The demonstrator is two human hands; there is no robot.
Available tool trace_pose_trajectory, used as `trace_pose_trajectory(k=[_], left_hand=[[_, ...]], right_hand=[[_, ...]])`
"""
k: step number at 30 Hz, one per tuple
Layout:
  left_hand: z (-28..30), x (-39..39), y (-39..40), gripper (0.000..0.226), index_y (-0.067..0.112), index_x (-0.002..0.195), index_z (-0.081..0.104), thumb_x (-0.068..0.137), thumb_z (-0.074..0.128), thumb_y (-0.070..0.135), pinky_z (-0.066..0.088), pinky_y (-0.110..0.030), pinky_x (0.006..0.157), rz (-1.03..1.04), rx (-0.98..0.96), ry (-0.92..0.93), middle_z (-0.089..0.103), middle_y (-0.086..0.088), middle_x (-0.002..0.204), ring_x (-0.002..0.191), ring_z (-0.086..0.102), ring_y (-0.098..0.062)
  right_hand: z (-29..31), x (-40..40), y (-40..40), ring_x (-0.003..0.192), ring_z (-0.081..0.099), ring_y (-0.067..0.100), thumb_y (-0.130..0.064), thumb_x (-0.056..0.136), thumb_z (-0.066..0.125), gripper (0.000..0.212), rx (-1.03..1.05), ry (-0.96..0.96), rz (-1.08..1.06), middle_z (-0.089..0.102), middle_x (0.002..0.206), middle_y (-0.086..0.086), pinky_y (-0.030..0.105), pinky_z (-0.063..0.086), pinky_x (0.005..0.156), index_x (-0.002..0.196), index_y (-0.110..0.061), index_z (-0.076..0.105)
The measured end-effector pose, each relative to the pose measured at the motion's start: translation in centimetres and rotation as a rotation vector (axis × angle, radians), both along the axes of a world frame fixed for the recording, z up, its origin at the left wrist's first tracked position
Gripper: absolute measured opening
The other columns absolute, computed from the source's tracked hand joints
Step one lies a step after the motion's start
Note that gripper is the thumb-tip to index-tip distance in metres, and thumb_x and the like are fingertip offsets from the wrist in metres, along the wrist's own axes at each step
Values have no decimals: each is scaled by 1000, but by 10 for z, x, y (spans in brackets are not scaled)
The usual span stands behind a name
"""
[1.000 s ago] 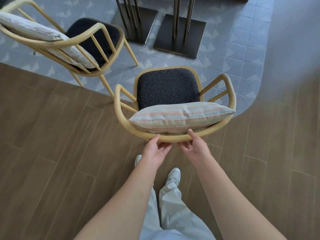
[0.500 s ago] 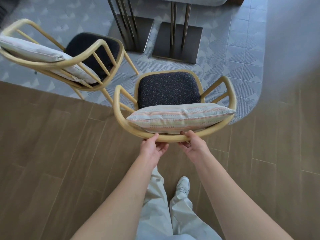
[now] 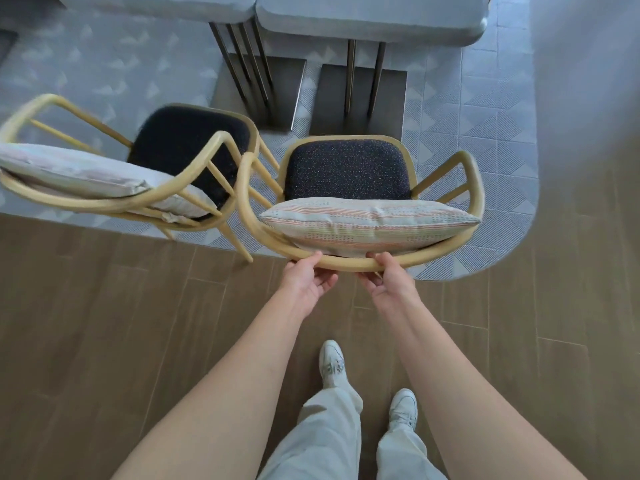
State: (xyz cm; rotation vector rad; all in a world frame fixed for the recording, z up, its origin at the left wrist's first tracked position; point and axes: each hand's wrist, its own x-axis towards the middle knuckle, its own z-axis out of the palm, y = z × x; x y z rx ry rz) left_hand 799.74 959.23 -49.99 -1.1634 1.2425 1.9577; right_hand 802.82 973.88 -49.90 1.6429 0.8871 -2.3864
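A yellow curved-frame chair (image 3: 479,188) with a dark speckled seat (image 3: 346,169) faces away from me. A striped cushion (image 3: 367,221) leans against the inside of its back rail. My left hand (image 3: 306,280) grips the back rail from below, thumb on top. My right hand (image 3: 389,282) grips the same rail a little to the right, thumb on top too. Both arms reach out straight ahead of me.
A second matching chair (image 3: 114,199) with a pale cushion stands close on the left, its arm near the held chair's arm. Two grey tables (image 3: 363,19) on dark metal bases (image 3: 360,98) stand just beyond. Brown wood floor lies under my feet, patterned grey tile ahead.
The chair has moved forward from the wood floor onto the tile, toward the tables and closer to the left chair. I have stepped after it; both hands keep hold of the rail.
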Motion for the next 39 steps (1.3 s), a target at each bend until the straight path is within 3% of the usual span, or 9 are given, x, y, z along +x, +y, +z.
trace_pose_trajectory(k=[6, 11, 16, 19, 24, 27, 31, 34, 39], left_hand=[[-6, -65, -13, 40, 1, 137, 48, 102, 58, 16, 56, -29, 51, -54, 23, 22, 69, -25, 116, 79, 75, -31], [-17, -89, -20, 30, 7, 128, 50, 102, 60, 18, 60, -33, 59, -11, -19, 20, 70, -21, 117, 88, 73, -31], [-23, -93, -29, 37, 13, 134, 48, 101, 62, 21, 60, -36, 65, -27, 6, 63, 69, -19, 122, 100, 72, -33], [-24, -93, -31, 40, 16, 137, 49, 100, 63, 22, 60, -36, 67, -16, 22, 70, 69, -17, 123, 101, 73, -33], [-27, -90, -28, 42, 22, 138, 50, 99, 65, 27, 59, -36, 74, -5, -24, 95, 73, -9, 114, 96, 76, -27], [-27, -86, -24, 41, 23, 137, 51, 99, 64, 31, 58, -33, 70, -3, -57, 113, 74, -5, 113, 92, 77, -23], [-27, -85, -27, 43, 20, 135, 53, 96, 67, 35, 59, -35, 73, -33, -107, 129, 75, -4, 112, 88, 77, -22], [-24, -83, -28, 42, 17, 132, 56, 95, 70, 32, 60, -35, 72, -22, -129, 115, 75, -6, 111, 86, 77, -21], [-23, -78, -27, 25, 16, 122, 61, 100, 63, 27, 62, -42, 80, 23, -114, 116, 74, -9, 114, 94, 76, -27]], right_hand=[[-4, -58, -14, 96, 67, 31, -1, 94, 61, 28, 16, 17, -44, 66, 112, 19, 48, 59, 87, 119, 3, 50], [-12, -82, -25, 91, 69, 29, -2, 94, 62, 42, 80, -1, 53, 60, 124, 25, 41, 63, 77, 131, 9, 45], [-20, -87, -31, 92, 70, 26, -5, 95, 64, 48, 129, 5, 75, 59, 127, 25, 39, 62, 82, 135, 9, 42], [-21, -87, -30, 95, 70, 25, -7, 96, 63, 46, 125, 4, 93, 59, 130, 24, 41, 60, 89, 135, 9, 43], [-20, -87, -32, 98, 70, 24, -11, 97, 64, 50, 138, 3, 99, 59, 129, 22, 40, 60, 89, 137, 8, 41], [-19, -88, -29, 96, 71, 24, -12, 95, 67, 52, 137, -9, 119, 59, 130, 21, 40, 60, 88, 137, 7, 42], [-17, -79, -18, 90, 74, 25, -17, 91, 73, 48, 116, -35, 186, 69, 119, 19, 39, 62, 80, 129, 4, 53], [-17, -69, -6, 96, 73, 27, -21, 90, 73, 43, 171, -38, 144, 70, 117, 15, 42, 61, 86, 125, -1, 57], [-11, -69, 1, 98, 71, 24, -11, 94, 68, 36, 205, 6, 73, 65, 124, 14, 44, 59, 92, 125, 0, 55]])
